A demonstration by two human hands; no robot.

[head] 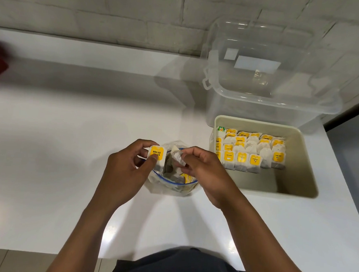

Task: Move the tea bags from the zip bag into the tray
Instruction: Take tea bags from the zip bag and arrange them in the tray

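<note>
Tea bags partly left in zip bag, near centre | left hand pinched yellow-tagged bag above opening, likely lifted for transfer | right hand pinched paper packet, probably separating it | tray right, rows filling far end.

Yellow-tagged white tea bags, beige tray, blue-rimmed clear zip bag.

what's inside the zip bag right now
A few tea bags are left inside the zip bag, some with yellow tags. Both hands cover part of its mouth, so the exact count is hidden.
</note>
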